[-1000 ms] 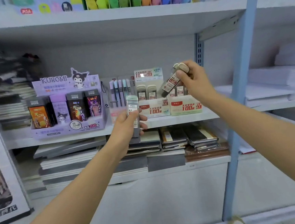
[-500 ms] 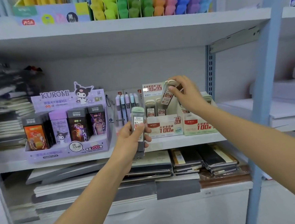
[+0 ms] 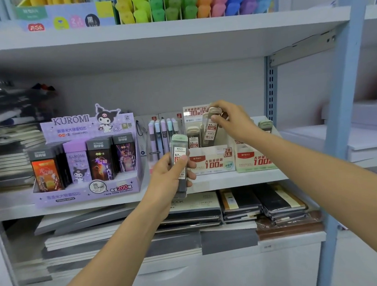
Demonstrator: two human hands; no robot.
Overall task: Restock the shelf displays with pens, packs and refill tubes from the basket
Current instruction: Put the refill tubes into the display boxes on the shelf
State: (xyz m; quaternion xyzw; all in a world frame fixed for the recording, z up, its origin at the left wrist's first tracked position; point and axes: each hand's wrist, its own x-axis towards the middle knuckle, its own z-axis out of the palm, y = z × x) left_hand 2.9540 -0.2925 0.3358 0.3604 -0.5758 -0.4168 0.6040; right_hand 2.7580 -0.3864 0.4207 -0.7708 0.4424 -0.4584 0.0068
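Left grip [image 3: 166, 179] wrapped round green-capped refill tube [image 3: 178, 151], upright before shelf [image 3: 243, 179] edge. Right grip [image 3: 233, 121], at 1 o'clock from it, pinches beige-capped tube [image 3: 210, 130], tilted, above white display box [image 3: 209, 161].

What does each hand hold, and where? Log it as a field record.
left hand: grips green-capped 0.7 tube, upright, in front of the shelf
right hand: fingers pinch beige-capped 0.5 tube near its cap, tilted
target: white display box, one standing tube in it
neighbours: Kuromi display on the left, green box on the right
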